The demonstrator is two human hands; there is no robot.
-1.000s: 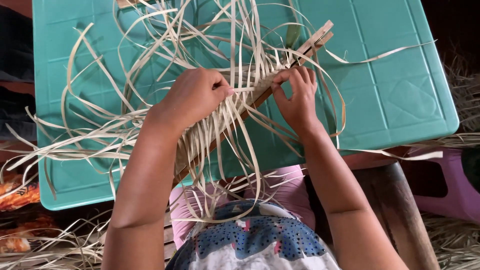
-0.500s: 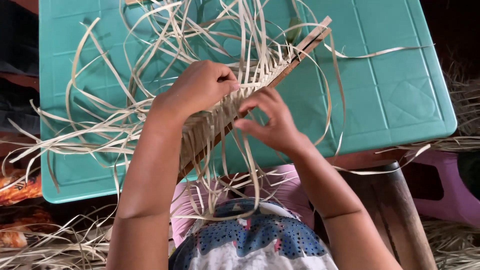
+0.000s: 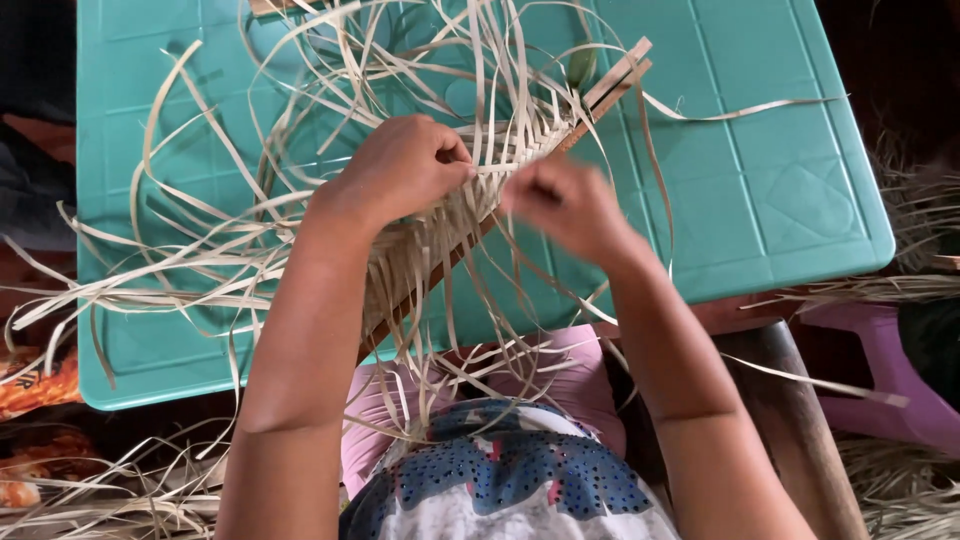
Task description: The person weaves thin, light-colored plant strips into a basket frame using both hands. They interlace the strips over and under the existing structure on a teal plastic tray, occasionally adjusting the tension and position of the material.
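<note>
A band of woven pale straw strips (image 3: 440,240) lies diagonally on a teal plastic table (image 3: 770,190), clamped along a wooden slat (image 3: 615,80). My left hand (image 3: 405,165) presses down on the weave with its fingers curled over the strips. To its right, my right hand (image 3: 560,205) is blurred, its fingers pinched together beside the weave's edge; whether a strip sits between them cannot be made out. Long loose strip ends (image 3: 230,250) fan out to the left and over the table's near edge.
Heaps of dry straw (image 3: 110,495) lie on the floor at the lower left and at the right. A purple plastic stool (image 3: 900,390) stands at the right next to a brown wooden post (image 3: 800,420). My lap in patterned cloth (image 3: 510,480) is below the table.
My right hand has slid down the slat from its upper part toward my left hand and is now blurred. My left hand stays on the weave.
</note>
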